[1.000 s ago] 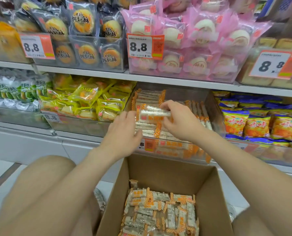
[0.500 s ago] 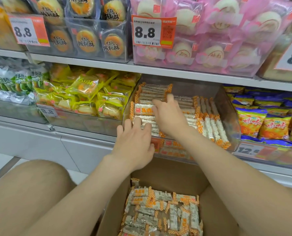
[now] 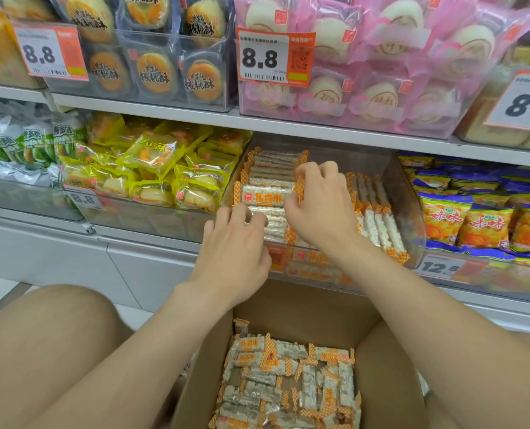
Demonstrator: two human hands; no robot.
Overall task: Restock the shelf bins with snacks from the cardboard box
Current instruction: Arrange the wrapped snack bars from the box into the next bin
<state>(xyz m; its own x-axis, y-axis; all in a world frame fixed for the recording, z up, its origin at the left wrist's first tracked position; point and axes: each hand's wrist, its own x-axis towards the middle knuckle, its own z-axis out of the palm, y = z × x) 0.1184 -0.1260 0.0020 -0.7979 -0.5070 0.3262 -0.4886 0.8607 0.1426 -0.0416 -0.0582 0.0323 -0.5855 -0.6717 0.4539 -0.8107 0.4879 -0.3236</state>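
While snack bars (image 3: 288, 385) lie in the cardboard box (image 3: 390, 382) at our knees, our left hand (image 3: 232, 252) curls against the stack (image 3: 271, 224) in the clear bin (image 3: 406, 212), grip unclear, and our right hand (image 3: 319, 209) pinches the top bar (image 3: 265, 196), which an uneven nudge could topple.

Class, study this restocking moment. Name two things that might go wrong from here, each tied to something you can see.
1. The flat stack of rice-cracker packs rises high near the clear bin's low front edge. With the left hand and right hand both on it, packs might slide out.
2. The right forearm lies close to the leaning upright packs, so pulling back may topple them.
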